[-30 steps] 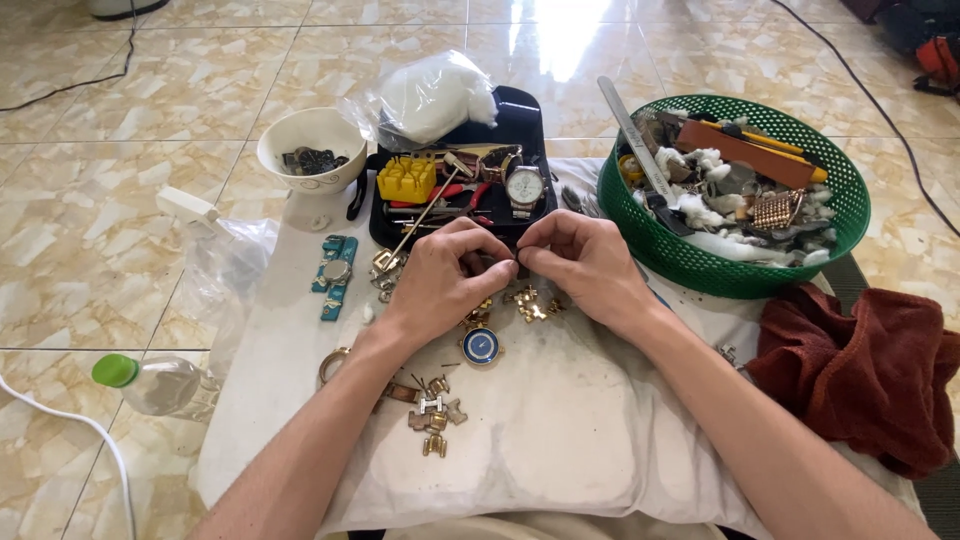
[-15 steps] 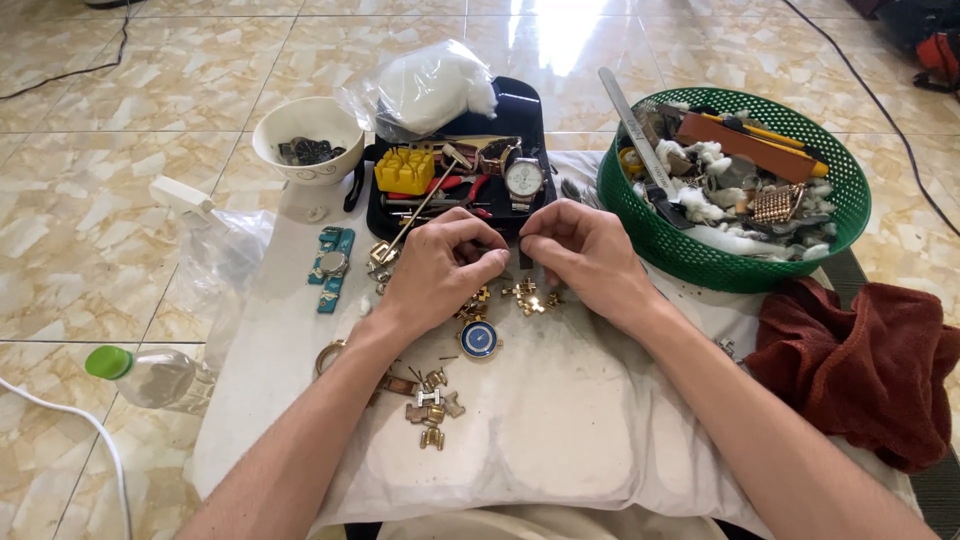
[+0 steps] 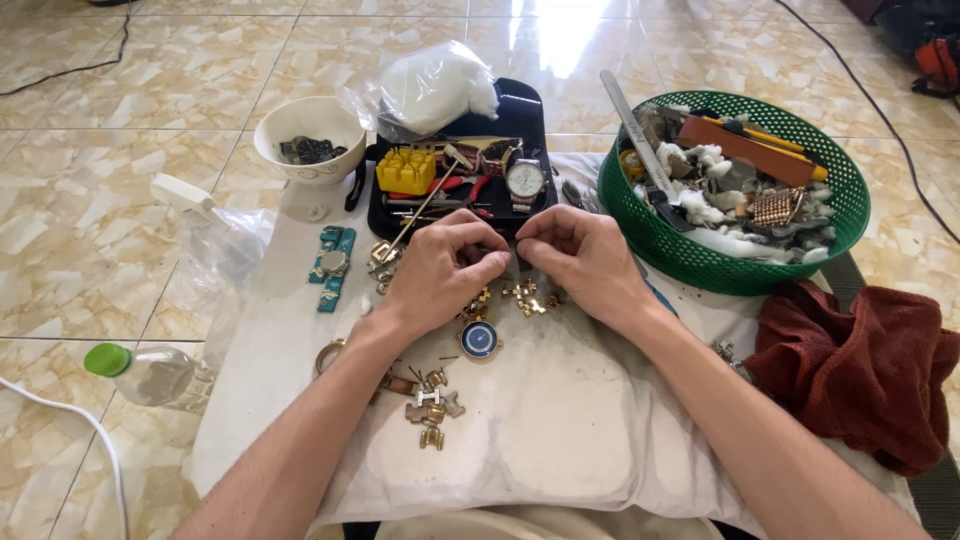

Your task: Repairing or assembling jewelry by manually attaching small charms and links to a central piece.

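Both hands meet mid-cushion, left hand (image 3: 440, 265) and right hand (image 3: 580, 255) pinched narrow on a gold watch band (image 3: 490, 300) above its blue dial (image 3: 480, 340); steady fingertip pressure seems wise

Shiny gold metal watch links (image 3: 430, 400) lie on matt white cloth (image 3: 560, 420); the basket (image 3: 700, 255) is green plastic, the floor tiles (image 3: 90, 230) glossy, the bowl (image 3: 310, 145) smooth white ceramic

Home watch-repair spot on a tiled floor (image 3: 120, 250): cloth-covered low table (image 3: 560, 440), black tool tray (image 3: 520, 115), green basket (image 3: 700, 250) of parts, loose gold links (image 3: 430, 405), watch (image 3: 480, 340).
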